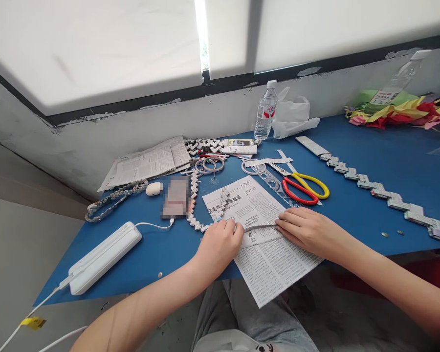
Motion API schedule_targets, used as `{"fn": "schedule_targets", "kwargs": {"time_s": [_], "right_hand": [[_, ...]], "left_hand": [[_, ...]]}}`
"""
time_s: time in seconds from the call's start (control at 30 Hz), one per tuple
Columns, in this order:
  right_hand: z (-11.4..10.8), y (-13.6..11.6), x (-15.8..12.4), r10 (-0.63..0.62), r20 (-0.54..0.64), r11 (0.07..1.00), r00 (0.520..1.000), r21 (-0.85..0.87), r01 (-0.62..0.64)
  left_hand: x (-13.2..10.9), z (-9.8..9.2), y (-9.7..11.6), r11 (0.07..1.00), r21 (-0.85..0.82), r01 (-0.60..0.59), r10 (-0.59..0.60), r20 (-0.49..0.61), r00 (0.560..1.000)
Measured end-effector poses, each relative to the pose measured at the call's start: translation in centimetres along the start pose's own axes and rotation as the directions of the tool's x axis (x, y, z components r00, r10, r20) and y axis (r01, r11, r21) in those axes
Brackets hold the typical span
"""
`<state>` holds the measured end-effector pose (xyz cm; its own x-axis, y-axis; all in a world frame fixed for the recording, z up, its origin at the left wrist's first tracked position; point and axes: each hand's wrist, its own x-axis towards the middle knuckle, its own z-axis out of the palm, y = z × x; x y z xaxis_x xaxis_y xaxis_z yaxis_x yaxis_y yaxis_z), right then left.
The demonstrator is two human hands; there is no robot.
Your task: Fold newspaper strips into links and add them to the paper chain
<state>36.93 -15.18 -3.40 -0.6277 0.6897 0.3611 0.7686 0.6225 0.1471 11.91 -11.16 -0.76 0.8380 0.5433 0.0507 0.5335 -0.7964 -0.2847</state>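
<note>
A sheet of newspaper [275, 266] lies at the front edge of the blue table, its near corner hanging over. A raised fold runs across its middle, between my hands. My left hand [220, 243] is closed on the left end of this fold, fingers curled. At the right end, my right hand [308, 231] grips the fold between its fingers, with the thumb hidden. Just beyond the sheet are scissors [303, 189] with red and yellow handles, a clear plastic ruler [273, 182] and white paper strips [269, 161].
A zigzag chain of folded paper [376, 190] crosses the table's right side. At left are a phone [176, 196], white power bank [104, 256] with cables, and stacked newspapers [146, 164]. A water bottle [266, 111] and plastic bag [293, 115] stand behind; coloured paper [407, 111] lies far right.
</note>
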Motion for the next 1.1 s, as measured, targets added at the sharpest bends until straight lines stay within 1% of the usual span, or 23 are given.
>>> {"fn": "schedule_targets", "kwargs": {"time_s": [0.13,0.27,0.4,0.5,0.67,0.73,0.8,0.87,1.0,1.03,1.1], "right_hand": [[0.2,0.0,1.7,-0.022,-0.009,0.999,1.000,0.035,0.022],[0.3,0.6,1.9,-0.057,0.002,0.995,0.998,0.081,0.056],[0.7,1.7,0.3,-0.045,-0.012,0.989,0.999,0.144,0.047],[0.8,2.5,-1.4,-0.002,-0.025,0.992,1.000,0.127,0.005],[0.4,3.4,-3.2,0.026,0.002,0.998,1.000,0.049,-0.027],[0.3,3.5,-3.5,0.039,0.002,0.998,0.999,0.041,-0.039],[0.4,3.4,-3.6,0.053,-0.011,0.998,0.999,0.029,-0.053],[0.4,3.2,-3.4,0.081,-0.024,0.997,0.996,0.022,-0.080],[-0.1,2.4,-2.1,0.185,-0.029,0.982,0.982,-0.016,-0.186],[-0.4,2.1,-1.6,0.208,-0.046,0.977,0.977,-0.043,-0.210],[-0.9,1.7,-0.6,0.261,-0.120,0.956,0.958,-0.109,-0.274]], "left_hand": [[0.7,-0.5,-0.4,0.999,-0.039,-0.031,0.033,0.038,0.999],[0.1,-0.6,-0.6,0.996,-0.015,-0.092,0.093,0.046,0.995],[-1.5,-0.7,-1.0,0.990,0.037,-0.134,0.133,0.039,0.990],[-3.0,-0.9,-1.6,0.987,0.083,-0.134,0.130,0.053,0.990],[-5.1,-1.4,-2.5,0.983,0.126,-0.132,0.112,0.154,0.982],[-5.6,-1.7,-2.6,0.984,0.125,-0.131,0.104,0.204,0.973],[-5.8,-1.9,-2.6,0.988,0.098,-0.119,0.094,0.232,0.968],[-5.9,-1.9,-2.5,0.995,0.057,-0.087,0.073,0.214,0.974],[-5.4,-1.4,-2.2,1.000,-0.027,-0.004,0.007,0.105,0.994],[-5.1,-1.2,-2.1,0.999,-0.046,0.018,-0.014,0.084,0.996],[-4.4,-0.8,-2.0,0.994,-0.080,0.071,-0.067,0.051,0.996]]}}
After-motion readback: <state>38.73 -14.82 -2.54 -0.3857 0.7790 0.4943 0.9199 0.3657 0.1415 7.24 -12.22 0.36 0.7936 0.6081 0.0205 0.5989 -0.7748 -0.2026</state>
